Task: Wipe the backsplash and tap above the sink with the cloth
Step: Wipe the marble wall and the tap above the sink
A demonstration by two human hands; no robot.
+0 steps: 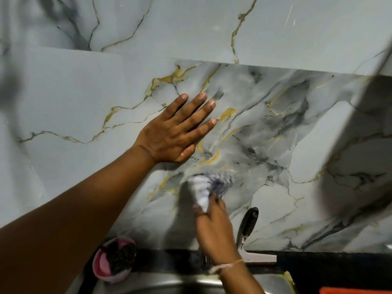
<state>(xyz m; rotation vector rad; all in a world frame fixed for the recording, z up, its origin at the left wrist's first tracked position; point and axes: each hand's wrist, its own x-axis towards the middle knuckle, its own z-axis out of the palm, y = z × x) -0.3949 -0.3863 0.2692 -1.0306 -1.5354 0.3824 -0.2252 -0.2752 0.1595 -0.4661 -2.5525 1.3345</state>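
Backsplash (275,128): glossy grey-white marble pattern, veined with gold and black. The left hand (169,132) is laid flat against it, fingers spread, nothing held. Below that, the cloth (203,187) is pressed to the wall; it appears white with dark blue-purple marks, bunched, and heavily blurred. It is gripped by the right hand (216,232), fingers closed around its lower end. A black-handled squeegee (248,230) is leaned on the wall just beside that hand. A pink bowl (114,259) is seen by the steel sink (161,285).
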